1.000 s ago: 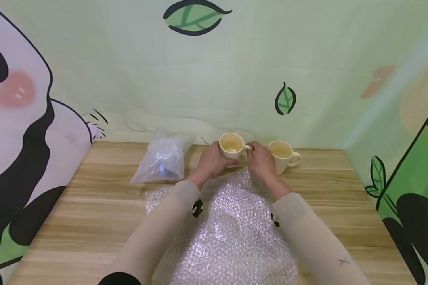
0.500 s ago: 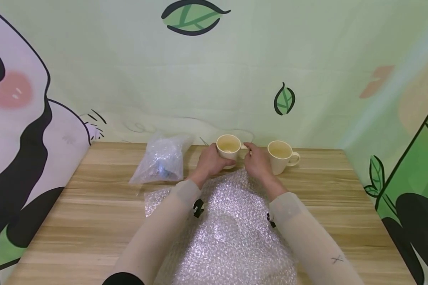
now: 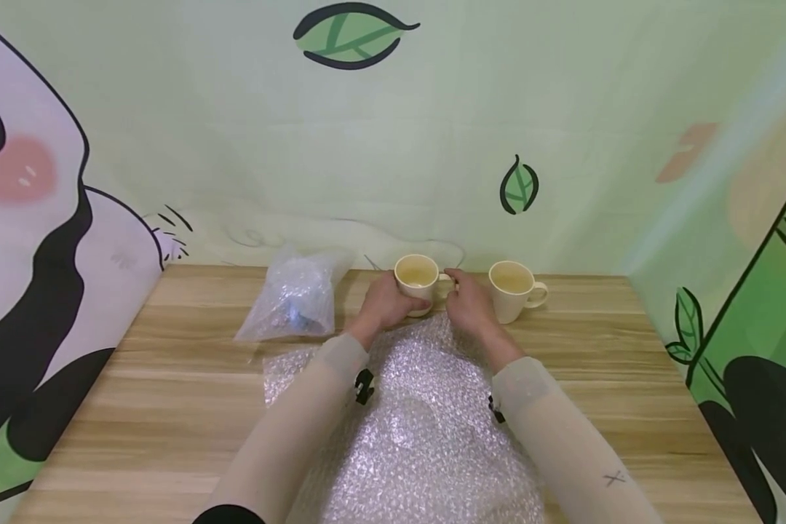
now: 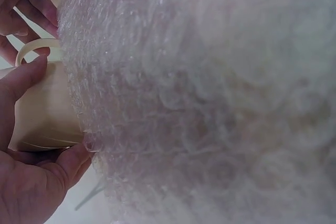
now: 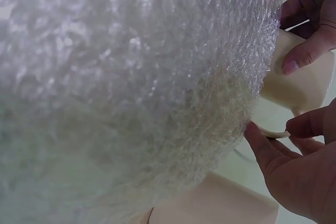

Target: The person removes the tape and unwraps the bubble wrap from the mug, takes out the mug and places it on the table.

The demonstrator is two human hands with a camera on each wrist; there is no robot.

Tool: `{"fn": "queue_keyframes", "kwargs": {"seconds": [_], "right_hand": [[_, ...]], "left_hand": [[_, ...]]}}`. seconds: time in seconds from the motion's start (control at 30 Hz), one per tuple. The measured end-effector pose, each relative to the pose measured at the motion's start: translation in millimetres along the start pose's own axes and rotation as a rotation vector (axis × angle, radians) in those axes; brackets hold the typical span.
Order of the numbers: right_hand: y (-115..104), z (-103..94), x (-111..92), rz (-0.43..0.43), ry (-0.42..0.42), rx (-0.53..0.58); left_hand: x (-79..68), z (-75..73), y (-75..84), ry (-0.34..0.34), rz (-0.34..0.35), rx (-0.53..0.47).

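A cream mug [image 3: 417,275] stands upright near the back of the table, its opening facing up. Around its left side my left hand [image 3: 385,302] grips the body, with the thumb across the front. My right hand [image 3: 470,302] pinches the handle; the right wrist view shows the handle [image 5: 275,134] between thumb and finger. A second cream mug [image 3: 511,300] stands just right of that hand, handle to the right. Below both hands spreads a sheet of bubble wrap [image 3: 426,429], which fills much of both wrist views and covers part of the held mug there.
To the left lies a clear bubble-wrap bundle [image 3: 295,295] with something blue inside, its kind hard to make out. The wooden table [image 3: 170,400] ends at the back against a printed green wall cloth [image 3: 249,145].
The held mug has come slightly nearer and a little to the left, both hands moving with it. The second mug, the bundle and the bubble wrap have stayed put.
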State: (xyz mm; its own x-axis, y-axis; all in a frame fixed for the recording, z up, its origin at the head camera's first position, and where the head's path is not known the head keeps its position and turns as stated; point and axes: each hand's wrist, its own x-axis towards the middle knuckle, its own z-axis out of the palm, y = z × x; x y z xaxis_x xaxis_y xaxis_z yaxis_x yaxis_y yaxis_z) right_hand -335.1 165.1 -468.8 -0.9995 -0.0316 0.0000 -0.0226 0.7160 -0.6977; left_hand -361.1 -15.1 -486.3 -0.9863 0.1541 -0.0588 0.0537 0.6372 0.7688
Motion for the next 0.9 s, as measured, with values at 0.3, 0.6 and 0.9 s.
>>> {"fn": "queue_keyframes", "kwargs": {"seconds": [0.3,0.6,0.9], "right_hand": [[3.4,1.3,-0.1,-0.011,-0.022,-0.015],[2.2,0.4,-2.0,-0.041,-0.045,-0.023],[-8.0,-2.4,-10.0,-0.106,-0.004,-0.007]], "left_hand": [[-0.9,2.1,-2.2,-0.002,0.013,-0.017],[-5.5,-7.2,0.8,-0.005,0.039,-0.049],[-23.3,-34.0,6.7,-0.034,-0.009,0.038]]}}
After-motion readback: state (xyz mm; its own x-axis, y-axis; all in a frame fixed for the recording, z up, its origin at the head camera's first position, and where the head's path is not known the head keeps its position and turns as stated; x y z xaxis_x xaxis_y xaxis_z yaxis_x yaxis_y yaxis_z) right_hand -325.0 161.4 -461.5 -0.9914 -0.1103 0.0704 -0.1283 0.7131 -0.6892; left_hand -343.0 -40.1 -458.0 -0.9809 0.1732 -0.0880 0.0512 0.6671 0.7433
